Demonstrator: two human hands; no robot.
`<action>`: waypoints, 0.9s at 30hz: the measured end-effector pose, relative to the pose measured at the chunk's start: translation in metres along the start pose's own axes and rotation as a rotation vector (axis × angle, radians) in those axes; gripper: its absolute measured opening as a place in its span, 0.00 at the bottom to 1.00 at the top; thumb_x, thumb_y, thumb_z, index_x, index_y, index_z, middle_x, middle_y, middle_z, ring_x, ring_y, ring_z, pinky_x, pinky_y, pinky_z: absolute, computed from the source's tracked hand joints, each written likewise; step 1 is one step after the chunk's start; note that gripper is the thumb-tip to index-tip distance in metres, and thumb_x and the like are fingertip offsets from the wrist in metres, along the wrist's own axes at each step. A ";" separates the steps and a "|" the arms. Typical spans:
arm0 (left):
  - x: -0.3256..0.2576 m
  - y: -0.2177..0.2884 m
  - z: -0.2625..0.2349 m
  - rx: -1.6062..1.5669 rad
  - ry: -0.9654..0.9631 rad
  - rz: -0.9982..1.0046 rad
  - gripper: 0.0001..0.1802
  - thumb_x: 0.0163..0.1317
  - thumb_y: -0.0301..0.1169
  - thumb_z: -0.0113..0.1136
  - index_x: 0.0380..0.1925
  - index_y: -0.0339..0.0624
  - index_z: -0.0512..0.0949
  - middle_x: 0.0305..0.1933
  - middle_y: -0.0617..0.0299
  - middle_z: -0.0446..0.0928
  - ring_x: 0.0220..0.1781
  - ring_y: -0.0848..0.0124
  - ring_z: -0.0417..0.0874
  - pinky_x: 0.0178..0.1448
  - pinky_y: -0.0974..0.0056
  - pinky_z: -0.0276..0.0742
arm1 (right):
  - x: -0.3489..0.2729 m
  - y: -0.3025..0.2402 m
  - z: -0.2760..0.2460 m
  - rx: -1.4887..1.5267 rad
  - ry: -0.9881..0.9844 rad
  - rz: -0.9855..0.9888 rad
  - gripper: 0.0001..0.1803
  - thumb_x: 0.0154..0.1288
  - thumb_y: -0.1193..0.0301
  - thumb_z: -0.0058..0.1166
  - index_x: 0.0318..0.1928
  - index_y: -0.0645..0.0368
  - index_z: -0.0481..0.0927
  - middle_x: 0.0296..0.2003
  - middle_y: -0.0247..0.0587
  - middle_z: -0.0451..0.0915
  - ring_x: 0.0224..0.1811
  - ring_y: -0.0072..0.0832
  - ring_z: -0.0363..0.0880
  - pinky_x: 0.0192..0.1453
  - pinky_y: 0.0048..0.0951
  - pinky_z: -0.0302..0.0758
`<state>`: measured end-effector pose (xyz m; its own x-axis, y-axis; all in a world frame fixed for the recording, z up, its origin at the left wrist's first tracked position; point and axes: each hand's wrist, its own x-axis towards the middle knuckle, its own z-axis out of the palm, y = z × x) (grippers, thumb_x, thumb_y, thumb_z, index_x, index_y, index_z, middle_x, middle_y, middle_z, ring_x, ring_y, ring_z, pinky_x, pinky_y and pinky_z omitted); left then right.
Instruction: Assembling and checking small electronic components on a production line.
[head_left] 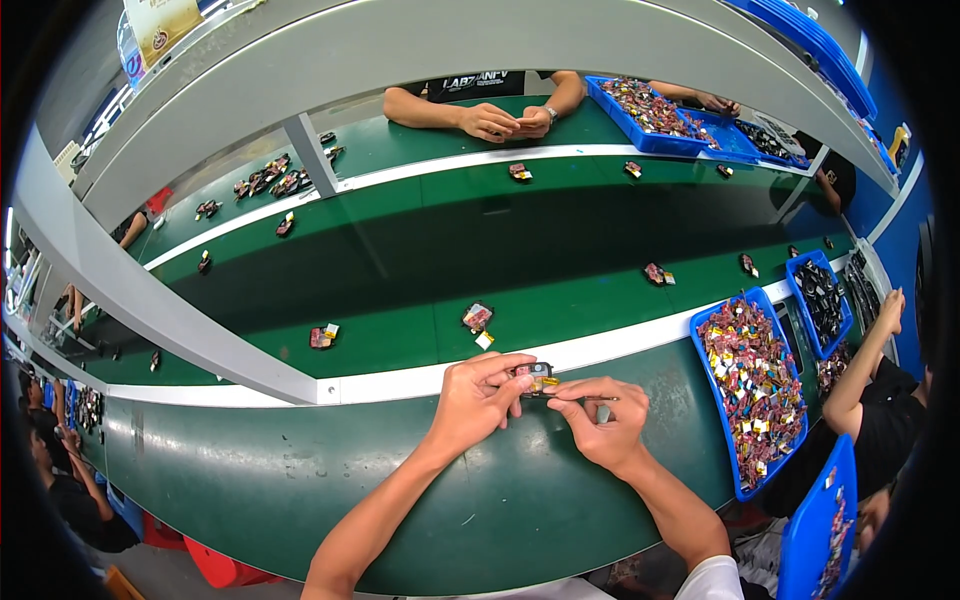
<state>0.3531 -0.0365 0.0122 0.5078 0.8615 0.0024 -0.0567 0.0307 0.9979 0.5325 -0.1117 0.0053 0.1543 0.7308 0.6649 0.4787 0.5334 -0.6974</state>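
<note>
Over the green bench, my left hand (472, 408) is closed on the edge of a small black electronic housing (540, 369). Reddish parts and a yellow strip show inside the housing. From the right, my right hand (612, 425) pinches a thin, stick-like tool (598, 398), whose exact kind I cannot make out. Its tip reaches the lower edge of the housing, close to my left fingertips. Just beyond my hands, a small assembly (478, 317) with a white-and-yellow tag lies on the green conveyor belt (400, 335).
A blue tray (744, 490) heaped with small red, white and yellow parts stands right of my hands. Behind it is a blue tray of black parts (820, 303). A white rail (400, 388) borders the belt. A grey post (190, 310) rises at left. Co-workers sit across and beside me.
</note>
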 end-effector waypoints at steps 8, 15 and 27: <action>0.000 -0.003 0.008 0.056 0.056 -0.033 0.10 0.67 0.20 0.62 0.47 0.27 0.83 0.35 0.59 0.81 0.23 0.78 0.79 0.19 0.72 0.73 | 0.001 0.000 -0.003 -0.116 -0.091 -0.159 0.09 0.49 0.85 0.67 0.27 0.57 0.84 0.31 0.37 0.90 0.13 0.19 0.74 0.21 0.19 0.65; -0.001 -0.020 0.015 0.151 0.133 -0.015 0.08 0.64 0.19 0.63 0.42 0.28 0.83 0.28 0.59 0.81 0.20 0.80 0.78 0.21 0.71 0.70 | -0.006 0.004 -0.005 -0.247 -0.165 -0.299 0.13 0.43 0.85 0.67 0.29 0.54 0.85 0.32 0.33 0.90 0.18 0.22 0.79 0.20 0.22 0.62; 0.043 0.009 -0.071 0.216 0.535 0.070 0.10 0.65 0.21 0.59 0.43 0.25 0.82 0.30 0.52 0.84 0.19 0.75 0.81 0.18 0.70 0.76 | 0.004 -0.003 -0.008 -0.167 0.063 -0.222 0.10 0.49 0.82 0.72 0.31 0.57 0.86 0.33 0.37 0.90 0.17 0.19 0.77 0.21 0.20 0.64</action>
<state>0.3129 0.0368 0.0164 0.0004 0.9958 0.0917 0.1310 -0.0910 0.9872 0.5382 -0.1139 0.0119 0.0801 0.5732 0.8155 0.6416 0.5965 -0.4822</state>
